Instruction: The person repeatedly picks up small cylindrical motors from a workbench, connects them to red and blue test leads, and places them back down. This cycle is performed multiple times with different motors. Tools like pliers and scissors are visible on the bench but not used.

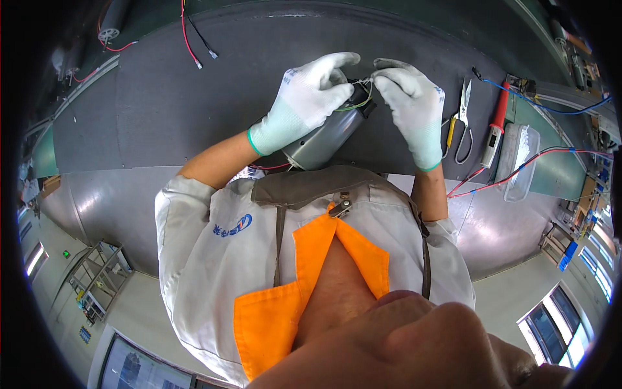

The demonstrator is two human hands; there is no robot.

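A silver cylindrical motor (324, 141) with a black end piece (360, 96) lies slanted on the dark mat, close to my body. My left hand (310, 97), in a white glove with a green cuff, rests over the motor's upper side. Its thumb and fingers close at the black end; what they grip is hidden. A thin pale strand, perhaps a cable tie, spans the gap above that end. My gloved right hand (411, 104) pinches its right side between thumb and fingers. A yellow-green wire (355, 107) loops around beneath.
Right of my hands lie scissors (461, 120), a red-and-white hand tool (496, 128) and a clear plastic box (518, 162). Blue (557, 109) and red cables cross the right side. Red and black leads (194, 55) hang down at the far left, near another motor (111, 26).
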